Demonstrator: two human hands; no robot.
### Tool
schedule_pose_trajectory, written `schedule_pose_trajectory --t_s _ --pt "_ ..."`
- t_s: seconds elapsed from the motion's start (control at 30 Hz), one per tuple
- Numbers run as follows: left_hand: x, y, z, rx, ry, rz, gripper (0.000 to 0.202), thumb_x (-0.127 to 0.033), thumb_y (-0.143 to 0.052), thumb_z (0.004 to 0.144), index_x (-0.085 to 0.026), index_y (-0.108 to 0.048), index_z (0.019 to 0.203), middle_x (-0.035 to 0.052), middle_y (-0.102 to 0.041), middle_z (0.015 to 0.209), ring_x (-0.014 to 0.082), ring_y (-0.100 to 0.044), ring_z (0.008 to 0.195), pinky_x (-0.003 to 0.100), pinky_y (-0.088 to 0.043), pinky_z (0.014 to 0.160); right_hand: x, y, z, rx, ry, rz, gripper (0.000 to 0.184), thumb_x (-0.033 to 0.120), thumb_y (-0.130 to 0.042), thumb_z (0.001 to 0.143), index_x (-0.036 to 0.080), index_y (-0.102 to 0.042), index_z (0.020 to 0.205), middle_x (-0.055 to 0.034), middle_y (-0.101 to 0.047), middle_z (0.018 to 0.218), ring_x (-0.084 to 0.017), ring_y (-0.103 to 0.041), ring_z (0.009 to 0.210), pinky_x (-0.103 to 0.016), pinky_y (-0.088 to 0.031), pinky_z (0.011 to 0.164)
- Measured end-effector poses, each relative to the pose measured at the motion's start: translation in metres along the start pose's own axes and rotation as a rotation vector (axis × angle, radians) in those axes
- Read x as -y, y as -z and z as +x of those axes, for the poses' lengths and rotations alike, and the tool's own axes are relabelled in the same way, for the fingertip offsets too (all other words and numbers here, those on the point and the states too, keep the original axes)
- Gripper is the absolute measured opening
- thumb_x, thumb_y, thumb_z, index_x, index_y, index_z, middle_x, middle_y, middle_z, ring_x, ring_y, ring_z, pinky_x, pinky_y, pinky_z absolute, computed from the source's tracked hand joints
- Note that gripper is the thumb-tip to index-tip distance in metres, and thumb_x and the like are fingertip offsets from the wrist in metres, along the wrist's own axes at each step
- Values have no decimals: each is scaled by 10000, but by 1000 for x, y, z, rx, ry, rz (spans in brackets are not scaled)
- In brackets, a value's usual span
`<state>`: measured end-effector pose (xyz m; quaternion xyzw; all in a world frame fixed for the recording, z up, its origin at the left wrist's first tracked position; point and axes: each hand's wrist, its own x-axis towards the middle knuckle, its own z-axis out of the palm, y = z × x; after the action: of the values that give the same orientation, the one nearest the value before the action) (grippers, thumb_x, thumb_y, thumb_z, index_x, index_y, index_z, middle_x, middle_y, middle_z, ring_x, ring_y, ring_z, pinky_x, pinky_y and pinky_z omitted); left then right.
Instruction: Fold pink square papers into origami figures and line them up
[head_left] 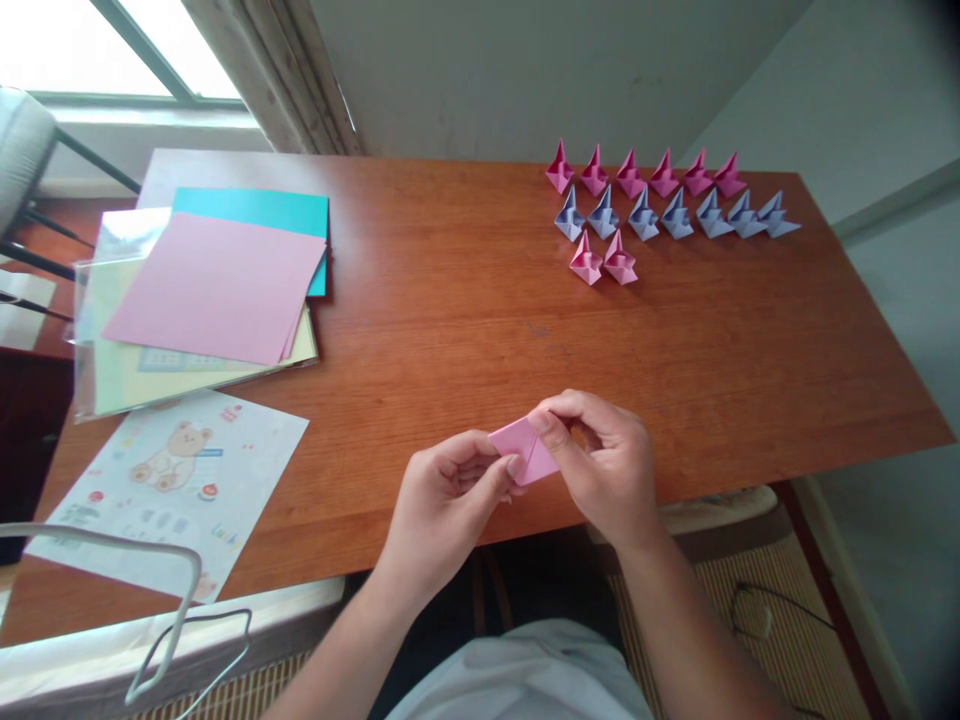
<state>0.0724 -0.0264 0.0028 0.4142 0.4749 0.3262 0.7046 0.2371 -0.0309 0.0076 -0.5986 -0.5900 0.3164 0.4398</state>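
Between my two hands is a small folded piece of pink paper [534,462], held just above the front edge of the table. My left hand [459,485] pinches its left side, thumb on top and fingers beneath. At the upper right edge, my right hand [600,455] grips the same paper between thumb and forefinger. A crease line runs across the face of the paper. The fingers under it are partly hidden.
Folded paper cranes stand in rows at the back right: dark pink ones [630,175], lilac ones [643,215] and two light pink ones [586,262]. Left are pink sheets [217,285], a teal sheet [319,215], a bear-print sheet [247,450] and a white cable [165,545].
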Motion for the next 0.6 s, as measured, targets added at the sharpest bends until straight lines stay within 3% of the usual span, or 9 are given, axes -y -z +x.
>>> schedule_pose_trajectory --t_s 0.6 --pt "1 1 0 44 23 -80 154 -273 -784 824 -140 -707 838 17 -723 748 103 -639 684 177 -508 650 -4 -1 2 2 -10 9 155 288 -662 946 223 -681 807 30 -693 744 -116 -608 675 -239 -459 630"
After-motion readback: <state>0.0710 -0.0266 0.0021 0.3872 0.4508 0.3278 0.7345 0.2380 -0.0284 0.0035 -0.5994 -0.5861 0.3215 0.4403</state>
